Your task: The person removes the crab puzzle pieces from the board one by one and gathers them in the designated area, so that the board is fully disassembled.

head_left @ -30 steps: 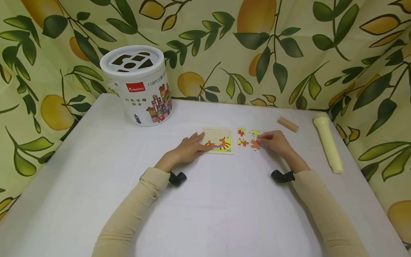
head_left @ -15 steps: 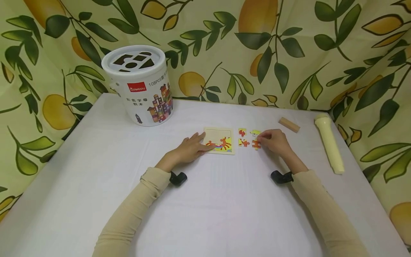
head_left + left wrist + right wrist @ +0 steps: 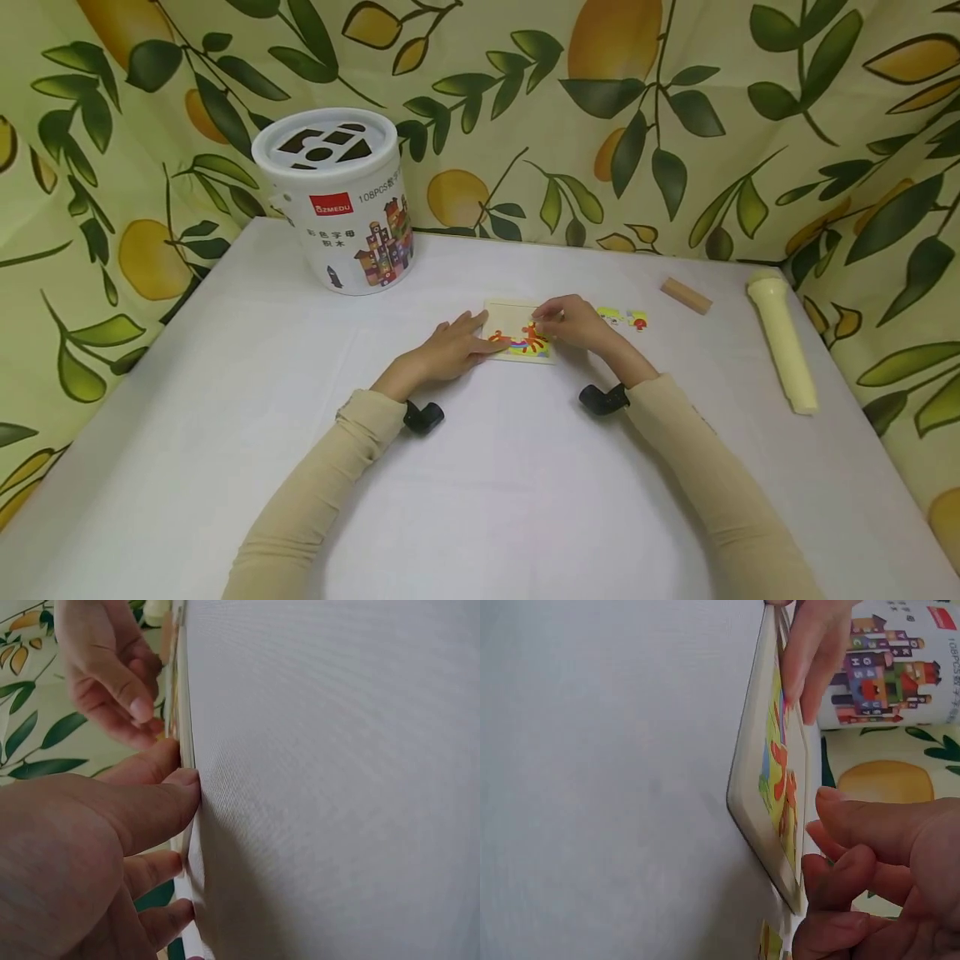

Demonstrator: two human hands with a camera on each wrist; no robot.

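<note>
My left hand (image 3: 450, 346) rests at the left side of a shallow wooden puzzle board (image 3: 517, 360), its thumb and fingers spread along the edge. An orange animal on yellow fills the board's lower part; bare wood shows above. Over the right side hovers my right hand (image 3: 577, 321), fingers bent and fingertips near the orange puzzle pieces (image 3: 790, 796) lying in the board. In the right wrist view, its thumb and forefinger stand apart with no piece visible between them. Two loose puzzle pieces, a yellow one (image 3: 609, 315) and a red-and-yellow one (image 3: 637, 320), lie right of this hand, which may hide others.
A large white block bucket (image 3: 345, 208) with a holed lid stands at the back left. Towards the right lie a small wooden block (image 3: 686, 296) and a long cream stick with a thicker end (image 3: 783, 342). A patterned cloth (image 3: 480, 108) hangs behind the table.
My right hand has moved left from the loose pieces to the board, where more orange shows at the right. A red-and-yellow piece has come into sight. My left hand keeps its place.
</note>
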